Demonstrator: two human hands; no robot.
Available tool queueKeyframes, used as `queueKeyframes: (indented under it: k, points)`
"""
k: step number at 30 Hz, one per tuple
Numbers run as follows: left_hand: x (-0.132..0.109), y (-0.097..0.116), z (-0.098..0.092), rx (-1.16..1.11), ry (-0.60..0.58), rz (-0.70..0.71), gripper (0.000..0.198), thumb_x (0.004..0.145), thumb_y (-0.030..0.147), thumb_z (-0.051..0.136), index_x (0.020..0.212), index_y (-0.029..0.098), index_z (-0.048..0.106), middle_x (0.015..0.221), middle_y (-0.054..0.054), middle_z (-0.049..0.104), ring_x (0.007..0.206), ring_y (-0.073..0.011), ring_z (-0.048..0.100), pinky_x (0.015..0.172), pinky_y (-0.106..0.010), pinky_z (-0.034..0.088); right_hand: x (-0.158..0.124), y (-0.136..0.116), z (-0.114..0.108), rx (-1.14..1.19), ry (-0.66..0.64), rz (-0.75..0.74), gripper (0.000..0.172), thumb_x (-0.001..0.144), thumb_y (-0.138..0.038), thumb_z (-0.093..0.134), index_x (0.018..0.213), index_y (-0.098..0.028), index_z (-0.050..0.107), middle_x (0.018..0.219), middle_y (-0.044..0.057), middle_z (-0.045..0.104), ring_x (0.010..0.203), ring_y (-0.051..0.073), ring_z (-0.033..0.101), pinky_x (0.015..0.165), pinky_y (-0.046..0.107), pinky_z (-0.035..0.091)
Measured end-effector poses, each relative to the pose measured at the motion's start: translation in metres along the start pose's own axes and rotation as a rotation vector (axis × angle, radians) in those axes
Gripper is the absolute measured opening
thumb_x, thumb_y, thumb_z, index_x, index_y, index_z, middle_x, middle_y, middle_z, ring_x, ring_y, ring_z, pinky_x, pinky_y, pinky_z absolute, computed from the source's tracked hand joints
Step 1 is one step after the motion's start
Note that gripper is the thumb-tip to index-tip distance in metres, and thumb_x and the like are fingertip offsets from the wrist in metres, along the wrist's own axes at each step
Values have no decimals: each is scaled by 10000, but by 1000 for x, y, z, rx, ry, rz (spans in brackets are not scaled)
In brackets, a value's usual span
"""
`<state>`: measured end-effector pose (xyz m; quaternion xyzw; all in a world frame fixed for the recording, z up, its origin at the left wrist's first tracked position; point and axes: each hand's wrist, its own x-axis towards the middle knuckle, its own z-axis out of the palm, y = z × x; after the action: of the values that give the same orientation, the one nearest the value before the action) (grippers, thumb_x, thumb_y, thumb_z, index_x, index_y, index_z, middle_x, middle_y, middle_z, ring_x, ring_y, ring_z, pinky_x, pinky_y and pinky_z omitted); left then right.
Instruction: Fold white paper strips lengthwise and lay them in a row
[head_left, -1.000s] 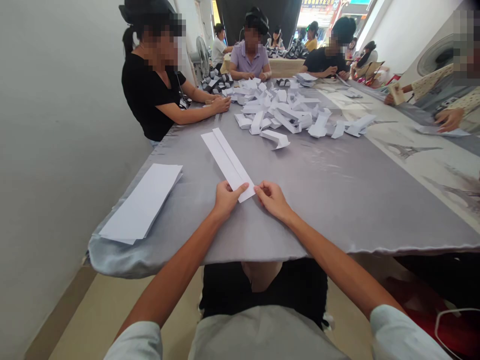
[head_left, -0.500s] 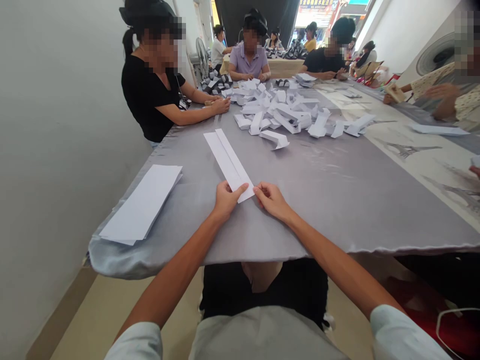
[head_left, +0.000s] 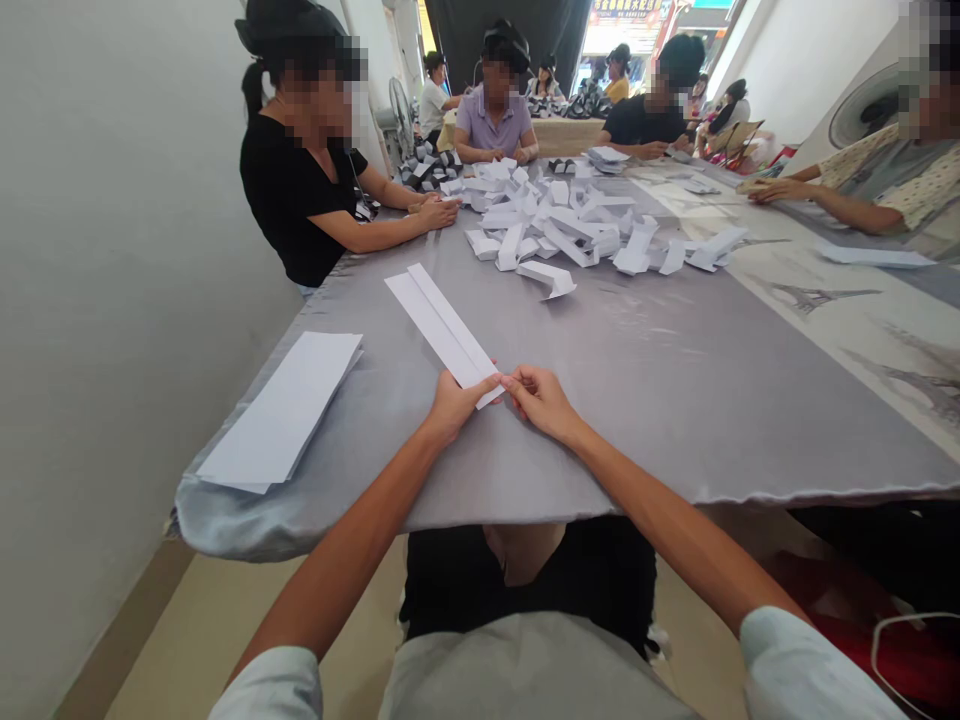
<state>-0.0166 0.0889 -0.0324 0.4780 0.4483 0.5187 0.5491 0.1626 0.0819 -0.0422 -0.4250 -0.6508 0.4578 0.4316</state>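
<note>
A long folded strip of white paper (head_left: 439,325) lies on the grey table cloth (head_left: 637,420), its far end pointing up and left. My left hand (head_left: 454,408) and my right hand (head_left: 541,403) both pinch its near end. My left thumb lies on top of the strip, and the fingers of my right hand meet its near corner. The paper under my left palm is hidden. A stack of white paper sheets (head_left: 281,405) lies to the left of my hands, apart from them.
A heap of folded white paper pieces (head_left: 555,222) covers the far middle of the table. Co-workers sit along both sides, including a person in black (head_left: 300,190) at left. The wall runs close on the left, and the cloth's near edge hangs just before me.
The strip's far end has swung to the left while my hands stay at its near end. A co-worker's arm on the right has moved across the table.
</note>
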Motion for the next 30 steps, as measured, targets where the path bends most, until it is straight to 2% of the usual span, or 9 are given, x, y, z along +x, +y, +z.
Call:
queueKeyframes:
  k: [5,10,13,18,21,25,30]
  points:
    - [3,-4,-4,85,58,52,517,640,409,956,1035,131,772,1010,-107,779,887,-231,722,819,-350,595,0,-1,1,6,-8,7,512,945,-704,630,790,-225,539,621,-22,569,470,119,468,471,264,352]
    - [3,-6,-1,93,92,75,613,638,400,952,1154,135,753,1021,-95,777,895,-227,718,829,-343,575,0,-2,2,-26,12,5,516,946,-712,614,790,-227,536,630,-14,559,516,129,472,490,262,354]
    - [2,-5,2,68,96,75,605,664,402,937,1177,142,750,1021,-91,783,902,-227,722,839,-345,578,0,-4,2,-25,25,2,479,959,-671,606,793,-229,529,624,-19,535,523,130,465,493,260,345]
    - [2,0,2,74,133,84,447,681,432,932,951,122,756,984,-129,785,856,-247,724,766,-348,589,-2,-8,5,-19,21,-1,397,967,-572,599,783,-227,530,637,-19,532,546,132,475,518,262,366]
    - [3,-1,0,107,102,83,421,681,439,930,897,124,753,952,-127,781,833,-248,720,737,-345,585,-3,-9,6,-25,25,15,399,962,-586,596,807,-220,559,683,0,585,573,141,511,536,269,393]
    - [3,-4,0,93,87,67,463,657,435,943,938,123,749,977,-127,783,846,-250,728,754,-351,593,-2,-8,6,-52,51,10,392,963,-578,590,809,-218,571,688,2,573,583,147,511,528,270,369]
    - [2,0,0,46,114,49,525,650,445,954,999,116,740,1058,-149,788,908,-269,742,784,-369,610,-1,-6,5,-88,54,-32,320,951,-460,598,755,-208,578,674,7,596,605,147,510,564,274,357]
